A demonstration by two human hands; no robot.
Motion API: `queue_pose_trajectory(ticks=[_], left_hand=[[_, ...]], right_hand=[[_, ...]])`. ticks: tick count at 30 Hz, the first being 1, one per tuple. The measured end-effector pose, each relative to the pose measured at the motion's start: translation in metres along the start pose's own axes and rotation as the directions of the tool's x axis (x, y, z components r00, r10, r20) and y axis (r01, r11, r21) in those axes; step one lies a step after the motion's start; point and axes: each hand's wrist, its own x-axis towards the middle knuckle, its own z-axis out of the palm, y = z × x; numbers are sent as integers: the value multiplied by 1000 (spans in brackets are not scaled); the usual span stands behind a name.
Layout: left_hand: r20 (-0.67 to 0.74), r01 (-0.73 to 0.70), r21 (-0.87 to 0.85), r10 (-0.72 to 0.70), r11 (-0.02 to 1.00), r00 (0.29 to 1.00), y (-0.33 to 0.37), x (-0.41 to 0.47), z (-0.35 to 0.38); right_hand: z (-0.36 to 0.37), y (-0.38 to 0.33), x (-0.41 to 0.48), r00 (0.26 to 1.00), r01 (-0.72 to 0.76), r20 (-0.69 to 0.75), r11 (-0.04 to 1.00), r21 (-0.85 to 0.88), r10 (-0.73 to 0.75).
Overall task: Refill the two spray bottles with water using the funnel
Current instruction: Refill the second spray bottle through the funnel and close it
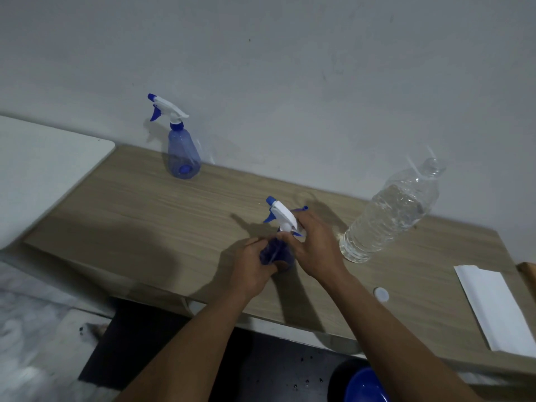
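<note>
Your left hand (255, 258) is wrapped round the body of the near spray bottle (275, 252), a translucent blue plastic one standing on the tabletop just below the middle of the frame. Your right hand (314, 242) is curled over the base of its white trigger head (282, 217) with the blue nozzle, fingers and thumb clamped there as if to twist it. Both hands are therefore on the same bottle, touching it and almost touching each other. A small blue tip pokes out behind your right hand; it may be the funnel, but too much is hidden to say. Just right of that hand stands the clear plastic water bottle (388, 219), uncapped and partly full, with its round white cap (381, 294) lying beside your right forearm. The far spray bottle (183, 153), of the same blue plastic, stands at the upper left against the wall with its head on, well apart from both hands. A folded white sheet (493, 309) lies at the right edge of the pale wood-grain tabletop (145, 204). I judge you are at a cap-twisting step, though whether the head is coming off or going back on cannot be told, nor whether either spray bottle holds water, so at least one refill probably remains.
</note>
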Motion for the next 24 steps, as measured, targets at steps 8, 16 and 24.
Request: queue_pose_trajectory(ticks=[8,16,24], left_hand=[[35,-18,8,17,1000,999,1,0,-3],[1,3,47,-3,999,1000,0,-1,-2],[-15,19,42,-18,999,1000,-1,-2,0]], right_hand=[[10,9,-7,995,-94,28,990,101,92],[27,19,-9,985,-168,-5,960,222,174],[39,13,-13,971,-193,-89,949,249,220]])
